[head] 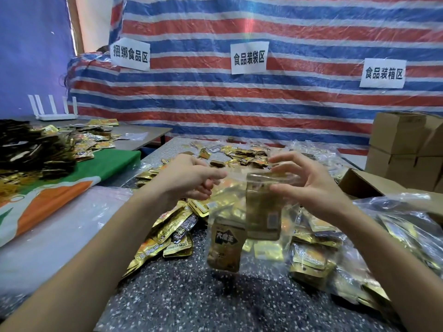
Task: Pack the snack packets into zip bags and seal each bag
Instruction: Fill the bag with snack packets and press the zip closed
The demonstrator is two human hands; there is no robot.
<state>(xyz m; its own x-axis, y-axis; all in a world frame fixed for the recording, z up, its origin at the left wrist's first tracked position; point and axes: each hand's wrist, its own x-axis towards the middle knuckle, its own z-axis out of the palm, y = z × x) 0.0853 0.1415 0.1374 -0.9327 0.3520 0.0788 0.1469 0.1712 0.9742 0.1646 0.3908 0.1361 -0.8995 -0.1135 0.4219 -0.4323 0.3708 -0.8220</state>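
clear plastic zip bag (242, 219) holding gold foil snack packets (225, 245): frame centre, hung upright so contents settle below zip | left hand (189, 178): pinches top edge | right hand (309, 185): fingers spread at zip, grip unclear

Readable text, item by item:

1. White paper sign, left (130, 53), fixed to the striped tarp (311, 32): black characters 捆绑食品区.
2. White paper sign, middle (249, 58), same tarp: 食品装袋区.
3. White paper sign, right (383, 73), same tarp: 食品装箱区.
4. Gold snack packet (225, 243) inside the clear zip bag (285, 226): a dark panel with large white characters, 大 first and 王 last; the middle character is blurred.
5. Loose packets (167, 226) on the surface: printed labels and small panels show, but they are too small and blurred to read.
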